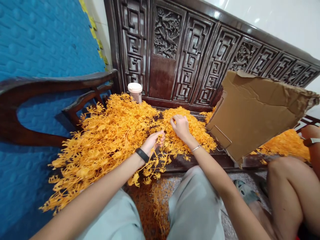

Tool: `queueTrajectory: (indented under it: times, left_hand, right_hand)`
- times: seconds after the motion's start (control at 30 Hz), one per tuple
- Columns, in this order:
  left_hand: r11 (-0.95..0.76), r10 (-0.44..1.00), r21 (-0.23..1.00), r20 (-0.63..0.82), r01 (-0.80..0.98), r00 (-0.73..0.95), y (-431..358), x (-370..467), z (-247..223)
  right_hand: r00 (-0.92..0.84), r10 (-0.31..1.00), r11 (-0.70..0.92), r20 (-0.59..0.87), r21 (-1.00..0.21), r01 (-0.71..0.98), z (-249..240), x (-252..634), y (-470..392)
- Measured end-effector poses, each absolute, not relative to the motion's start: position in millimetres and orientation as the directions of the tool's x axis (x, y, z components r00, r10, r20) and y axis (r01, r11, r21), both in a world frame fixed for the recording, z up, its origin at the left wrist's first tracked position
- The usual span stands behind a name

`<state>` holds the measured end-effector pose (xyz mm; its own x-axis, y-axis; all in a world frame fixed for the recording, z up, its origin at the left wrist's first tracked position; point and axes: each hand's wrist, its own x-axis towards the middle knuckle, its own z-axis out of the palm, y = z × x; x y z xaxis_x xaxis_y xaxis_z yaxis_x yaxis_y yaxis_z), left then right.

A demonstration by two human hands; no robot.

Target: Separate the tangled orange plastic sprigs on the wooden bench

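My left hand point(154, 141), with a black band at the wrist, is closed on orange plastic flower stems point(155, 161) that hang below it. My right hand point(180, 126), with a thin bracelet, is over a heap of loose orange pieces point(197, 133), its fingers curled; whether anything small is between them is hidden. Left of my hands a large pile of branched orange flower stems point(107, 133) covers the end of the dark wooden bench.
A white-lidded container point(135, 92) stands behind the pile. A cardboard sheet point(255, 110) leans on the bench at right. Beyond it are another orange heap point(287, 145) and a person's knee point(290, 173). Orange bits lie on the floor point(161, 203). The carved backrest point(162, 80) rises behind.
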<state>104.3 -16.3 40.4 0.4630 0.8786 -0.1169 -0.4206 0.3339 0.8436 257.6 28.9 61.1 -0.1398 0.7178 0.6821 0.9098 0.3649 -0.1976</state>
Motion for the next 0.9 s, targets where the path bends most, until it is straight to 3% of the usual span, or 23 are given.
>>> queueTrajectory:
  times: [0.07, 0.17, 0.4, 0.57, 0.7, 0.9]
  left_hand:
    - [0.318, 0.876, 0.861, -0.106, -0.396, 0.471, -26, 105, 42]
    - [0.294, 0.832, 0.913, -0.098, -0.284, 0.547, -55, 102, 43]
    - [0.400, 0.563, 0.908, -0.137, -0.124, 0.815, -108, 104, 47]
    - [0.393, 0.521, 0.896, -0.030, -0.208, 0.853, -99, 116, 54]
    - [0.494, 0.536, 0.829, -0.053, -0.262, 0.842, -78, 113, 58]
    - [0.480, 0.668, 0.780, -0.029, -0.401, 0.744, -55, 92, 65]
  right_hand:
    - [0.017, 0.689, 0.293, 0.724, -0.301, 0.907, 64, 276, 40]
    - [0.388, 0.590, 0.148, 0.708, -0.568, 0.810, 63, 316, 52]
    - [0.475, 0.592, 0.249, 0.651, -0.709, 0.660, 45, 345, 54]
    - [0.354, 0.632, 0.247, 0.689, -0.612, 0.751, 48, 342, 54]
    - [0.252, 0.681, 0.138, 0.687, -0.458, 0.878, 48, 347, 50]
    - [0.159, 0.705, 0.107, 0.691, -0.325, 0.940, 50, 347, 44]
